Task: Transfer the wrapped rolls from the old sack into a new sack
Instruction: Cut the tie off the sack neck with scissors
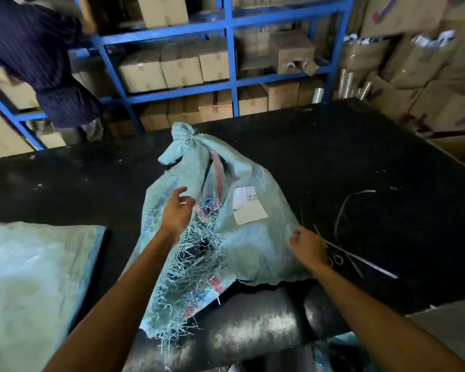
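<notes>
Old sack (253, 242) lies frayed between your hands: your left hand (176, 212) hovers over it, fingers loosely spread; your right hand (308, 247) pinches its edge.

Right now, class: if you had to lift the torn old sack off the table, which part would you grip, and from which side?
Probably the tied neck at the far end of the old sack. The cloth is bunched there into a narrow knot that fingers can close round. Come from above. The near-left side is ripped and frayed, so gripping there would likely tear it further.
</notes>
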A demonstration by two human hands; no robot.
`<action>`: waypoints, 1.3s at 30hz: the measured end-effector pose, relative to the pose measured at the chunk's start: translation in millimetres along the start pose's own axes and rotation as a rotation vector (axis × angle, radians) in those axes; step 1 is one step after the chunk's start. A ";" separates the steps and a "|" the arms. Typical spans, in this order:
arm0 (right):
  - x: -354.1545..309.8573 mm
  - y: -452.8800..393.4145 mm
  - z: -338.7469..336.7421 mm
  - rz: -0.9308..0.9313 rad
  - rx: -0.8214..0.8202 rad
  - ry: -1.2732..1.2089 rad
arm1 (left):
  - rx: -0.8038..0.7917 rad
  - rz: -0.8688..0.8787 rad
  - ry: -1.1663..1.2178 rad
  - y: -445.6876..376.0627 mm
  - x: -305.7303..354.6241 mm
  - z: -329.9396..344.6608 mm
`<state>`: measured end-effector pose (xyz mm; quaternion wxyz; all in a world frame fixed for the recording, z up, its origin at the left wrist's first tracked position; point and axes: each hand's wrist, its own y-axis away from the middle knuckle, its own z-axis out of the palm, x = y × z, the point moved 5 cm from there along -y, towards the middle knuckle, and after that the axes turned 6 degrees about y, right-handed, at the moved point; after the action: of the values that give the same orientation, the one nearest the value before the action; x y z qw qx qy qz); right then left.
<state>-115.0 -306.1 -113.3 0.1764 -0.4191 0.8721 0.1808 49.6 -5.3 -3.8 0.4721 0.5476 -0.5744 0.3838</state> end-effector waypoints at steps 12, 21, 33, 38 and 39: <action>82.2 -31.2 49.7 0.409 0.192 0.307 | 0.089 0.064 -0.555 -159.2 -44.0 52.6; 70.9 -70.3 53.7 0.183 0.020 0.422 | -0.036 -0.112 -0.474 -231.1 -65.6 90.8; -167.1 -202.7 -15.8 -0.167 0.146 -0.343 | -0.504 0.377 -0.770 -165.7 -8.2 116.6; -244.4 -214.6 0.1 -0.454 -0.082 -0.049 | -0.750 0.366 -0.935 -128.3 -8.2 118.6; -245.5 -211.4 6.4 -0.440 -0.124 0.097 | -0.803 0.325 -0.943 -122.5 -8.7 117.8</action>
<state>197.9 -262.6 -41.6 0.1434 -0.6174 0.7543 0.1709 156.2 -128.7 -52.2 0.2728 0.3440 -0.8952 -0.0768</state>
